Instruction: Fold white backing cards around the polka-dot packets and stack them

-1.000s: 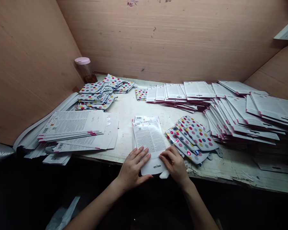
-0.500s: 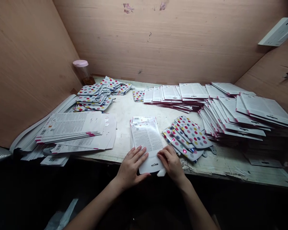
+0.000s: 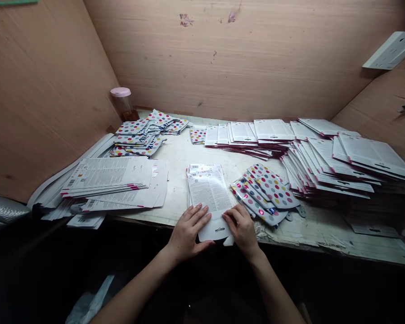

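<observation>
A printed white cardboard packet (image 3: 211, 193) with a hang slot at its near end lies at the table's front edge, on top of one or more similar packets. My left hand (image 3: 190, 229) rests on its left near side, fingers stretched out and thumb along the near edge. At the right edge, my right hand (image 3: 242, 229) is closed with thumb and fingertips pinched on the packet. A small white flap (image 3: 228, 241) sticks out below that hand. Just right of the packet lie several folded polka-dot pouches (image 3: 265, 191).
Flat printed cards (image 3: 111, 175) are stacked at left, with more polka-dot pouches (image 3: 138, 135) behind them. Many packets (image 3: 330, 166) pile up on the right and along the back. A pink-lidded jar (image 3: 121, 101) stands in the back left corner. Wooden panels (image 3: 202, 58) enclose the table.
The whole view has shifted slightly, so things appear a little further right. Both hands keep the same hold on the packet, with hardly any visible movement.
</observation>
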Available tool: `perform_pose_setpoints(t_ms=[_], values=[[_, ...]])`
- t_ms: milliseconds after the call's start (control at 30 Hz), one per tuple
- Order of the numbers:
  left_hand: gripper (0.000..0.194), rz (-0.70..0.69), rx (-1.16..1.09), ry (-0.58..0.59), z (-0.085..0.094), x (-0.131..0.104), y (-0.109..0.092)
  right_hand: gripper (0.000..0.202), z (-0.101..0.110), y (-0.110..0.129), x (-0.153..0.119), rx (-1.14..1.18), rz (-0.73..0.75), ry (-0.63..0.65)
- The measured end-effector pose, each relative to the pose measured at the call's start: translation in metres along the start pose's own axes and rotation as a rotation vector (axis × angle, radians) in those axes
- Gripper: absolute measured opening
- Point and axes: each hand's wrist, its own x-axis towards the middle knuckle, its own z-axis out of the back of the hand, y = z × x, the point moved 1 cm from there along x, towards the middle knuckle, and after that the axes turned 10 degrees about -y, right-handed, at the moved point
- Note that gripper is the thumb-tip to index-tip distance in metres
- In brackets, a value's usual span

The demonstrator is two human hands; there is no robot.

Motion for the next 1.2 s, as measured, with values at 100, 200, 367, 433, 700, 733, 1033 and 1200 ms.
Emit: perform_pose_setpoints(t_ms=[100, 200, 367, 433, 700, 733, 1033, 1200], values=[[0.072, -0.016, 0.027, -0.008, -0.001, 0.000, 0.000, 0.017, -0.003, -0.002, 0.002, -0.059, 0.030, 0.025], [0.071, -0.048, 0.082, -0.014, 0.000, 0.000, -0.001, 0.018, -0.008, -0.005, 0.006, -0.129, 0.060, 0.056], [0.070, -0.092, 0.175, -0.012, 0.000, 0.000, -0.004, 0.019, -0.006, 0.007, -0.010, -0.159, 0.137, 0.102], [0.073, -0.087, 0.168, -0.022, 0.000, 0.000, -0.003, 0.018, 0.006, 0.021, -0.027, -0.142, 0.211, 0.139], [0.030, -0.182, 0.005, -0.146, 0.007, -0.004, 0.002, 0.021, 0.053, 0.029, -0.017, 0.183, 0.106, 0.425], [0.023, -0.165, -0.015, -0.180, 0.008, -0.004, 0.001, 0.020, 0.050, 0.024, -0.010, 0.173, 0.121, 0.383], [0.015, 0.065, 0.144, -0.368, -0.002, 0.007, -0.008, 0.017, 0.007, 0.014, 0.010, 0.066, 0.144, 0.175], [0.029, -0.104, 0.241, -0.233, 0.009, 0.006, 0.001, 0.020, -0.004, 0.011, 0.003, -0.081, 0.115, -0.005]])
